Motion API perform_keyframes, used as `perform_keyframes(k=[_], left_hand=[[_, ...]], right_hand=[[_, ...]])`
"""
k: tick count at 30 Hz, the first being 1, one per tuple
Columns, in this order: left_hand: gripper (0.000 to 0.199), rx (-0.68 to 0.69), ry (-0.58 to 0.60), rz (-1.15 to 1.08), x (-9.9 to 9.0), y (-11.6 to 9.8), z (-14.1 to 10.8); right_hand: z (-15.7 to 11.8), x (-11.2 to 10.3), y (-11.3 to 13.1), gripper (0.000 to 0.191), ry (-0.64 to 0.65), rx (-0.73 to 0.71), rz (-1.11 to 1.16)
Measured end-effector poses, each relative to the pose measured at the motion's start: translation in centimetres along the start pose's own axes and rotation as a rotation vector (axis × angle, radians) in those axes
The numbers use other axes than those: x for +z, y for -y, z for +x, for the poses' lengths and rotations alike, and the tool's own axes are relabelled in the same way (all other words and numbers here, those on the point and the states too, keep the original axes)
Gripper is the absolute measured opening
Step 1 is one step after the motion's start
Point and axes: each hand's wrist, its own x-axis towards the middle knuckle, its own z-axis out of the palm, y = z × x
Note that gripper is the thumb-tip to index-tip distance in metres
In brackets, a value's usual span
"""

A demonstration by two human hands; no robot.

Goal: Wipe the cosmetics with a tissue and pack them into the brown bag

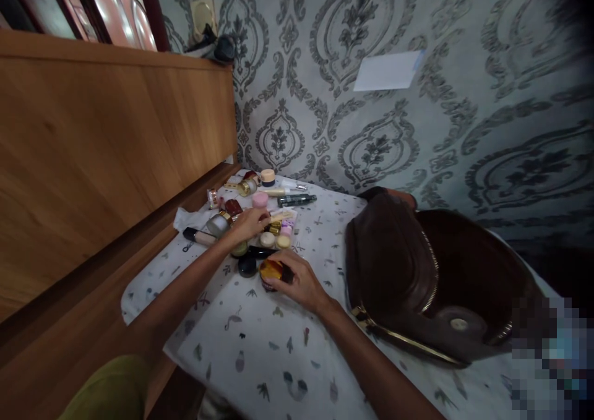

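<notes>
Cosmetics (267, 240) lie out left of the brown handbag (387, 259), an amber-lidded jar (270, 270) unreleased in the right hand's (302, 284) grasp, the left hand's (249, 224) grip unclear.

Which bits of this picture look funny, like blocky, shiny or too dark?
In the head view, square blocks hide the lower-right corner; the open brown handbag is very dark inside; glare streaks the glossy pink items at upper left; the wallpaper turns dimmer and blurrier toward the right edge.

Left hand (253, 223), right hand (301, 282) and forearms (185, 278) bare; plain olive-green garment (111, 386) by the near left corner of the cloth (264, 352).
</notes>
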Motion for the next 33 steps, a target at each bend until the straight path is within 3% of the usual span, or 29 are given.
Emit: perform_keyframes(k=[3, 7, 10, 13, 24, 29, 33], left_hand=[[0.028, -0.038, -0.05, 0.085, -1.5, 0.5, -1.1], [0.025, -0.155, -0.118, 0.158, -4.2, 3.4, -3.3], [0.033, -0.218, -0.084, 0.131, -5.8, 5.8, -5.1], [0.028, -0.24, -0.054, 0.07, -6.7, 7.5, -6.2], [0.028, -0.228, -0.169, -0.266, -7.1, 10.2, -7.0], [0.021, -0.238, -0.205, -0.243, -7.4, 10.9, -6.1], [0.027, -0.277, -0.326, -0.142, -7.6, 11.4, -3.9]], right_hand=[[0.1, -0.2, 0.2, 0.027, -0.004, -0.013, 0.001], [0.2, -0.4, 0.5, 0.023, -0.008, -0.006, 0.004], [0.3, -0.5, 0.6, 0.022, 0.002, 0.017, -0.001], [0.3, -0.5, 0.6, 0.021, 0.004, 0.023, 0.002], [0.2, -0.4, 0.5, 0.018, 0.001, 0.054, -0.029], [0.2, -0.3, 0.5, 0.017, -0.001, 0.069, -0.031], [0.3, -0.4, 0.5, 0.016, -0.006, 0.07, -0.041]])
